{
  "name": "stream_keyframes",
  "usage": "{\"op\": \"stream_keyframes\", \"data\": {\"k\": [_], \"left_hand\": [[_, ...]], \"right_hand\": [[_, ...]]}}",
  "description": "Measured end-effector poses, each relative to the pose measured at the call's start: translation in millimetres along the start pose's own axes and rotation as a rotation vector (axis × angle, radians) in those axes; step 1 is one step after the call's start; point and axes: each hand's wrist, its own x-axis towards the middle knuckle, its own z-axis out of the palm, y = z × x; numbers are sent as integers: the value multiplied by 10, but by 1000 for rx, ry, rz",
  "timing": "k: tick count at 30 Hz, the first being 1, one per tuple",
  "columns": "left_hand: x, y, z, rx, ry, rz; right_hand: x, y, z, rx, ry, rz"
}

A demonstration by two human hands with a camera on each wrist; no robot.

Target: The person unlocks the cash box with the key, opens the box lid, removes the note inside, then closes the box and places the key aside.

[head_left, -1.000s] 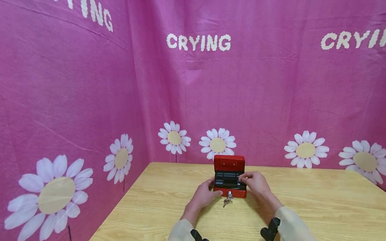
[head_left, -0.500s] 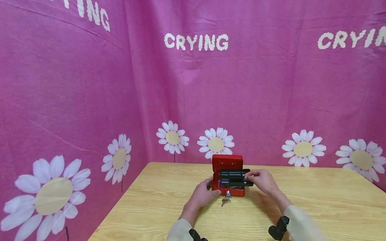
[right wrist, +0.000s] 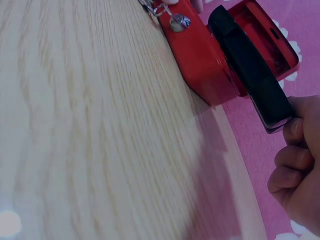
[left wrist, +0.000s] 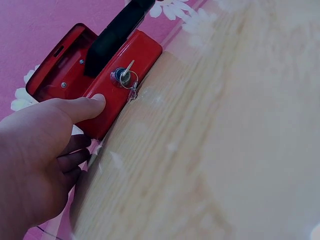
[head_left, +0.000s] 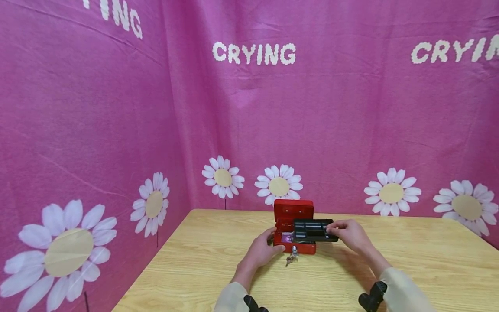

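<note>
Wood-grain surface (head_left: 312,281) spreads nearest, below keys (head_left: 289,261) hanging from the front lock (head_left: 294,250) of an open red cash box (head_left: 306,248). The left hand (head_left: 262,251) grips its left side, thumb against the front. The right hand (head_left: 352,236) pinches a black tray (head_left: 312,227) by its right end, partly over the box. Behind its raised lid (head_left: 293,209) hangs magenta cloth (head_left: 331,121) with daisies (head_left: 279,186).
</note>
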Motion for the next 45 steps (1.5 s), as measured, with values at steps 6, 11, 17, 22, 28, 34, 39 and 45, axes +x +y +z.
{"op": "stream_keyframes", "data": {"k": [6,11,17,22,28,34,39,45], "left_hand": [[11,22,-1,1,-3,-6],[6,22,-4,-1,-2,-6],[1,13,3,5,-5,-8],[7,14,17,3,-8,-9],[19,4,11,5,-4,-6],[30,-16,5,-10,-4,0],[34,-26,12,5,-6,-12],[26,-18,11,5,-2,-20]], "right_hand": [[-36,101,-69,-30,15,-15],[-65,168,-121,-50,21,-25],[-96,248,-196,-57,35,-20],[-135,345,-258,-62,36,-11],[-152,430,-350,-77,28,8],[-134,445,-399,-117,43,3],[-123,473,-399,-112,28,21],[-132,503,-366,-69,3,67]]}}
